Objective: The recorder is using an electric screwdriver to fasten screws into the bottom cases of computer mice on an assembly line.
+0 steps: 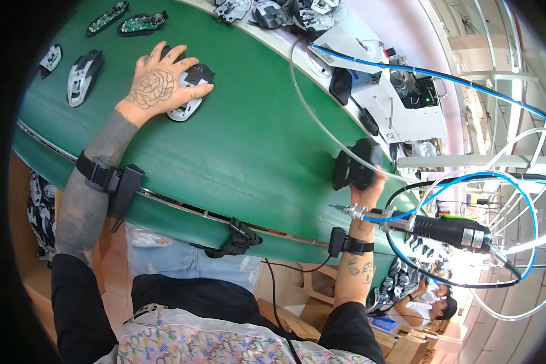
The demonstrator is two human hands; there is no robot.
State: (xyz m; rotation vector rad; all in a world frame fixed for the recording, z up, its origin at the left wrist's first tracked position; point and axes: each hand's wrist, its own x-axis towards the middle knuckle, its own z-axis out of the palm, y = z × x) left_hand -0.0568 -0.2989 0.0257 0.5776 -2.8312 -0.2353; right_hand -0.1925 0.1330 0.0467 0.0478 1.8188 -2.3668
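My left hand rests on the far left of the green work surface, palm down with its fingers spread. Under its fingertips and thumb is a black and light-grey computer mouse shell, partly covered by the hand. To the left of it lies another open mouse shell, apart from the hand. At the right side, my right hand is closed around a black blocky object. Motion blurs that object, so its kind is unclear, and it hides most of the fingers.
Mouse halves with green circuit boards lie at the far left. A power screwdriver hangs by cables near my right forearm. White equipment and piled mouse parts line the far edge. Co-workers sit at lower right.
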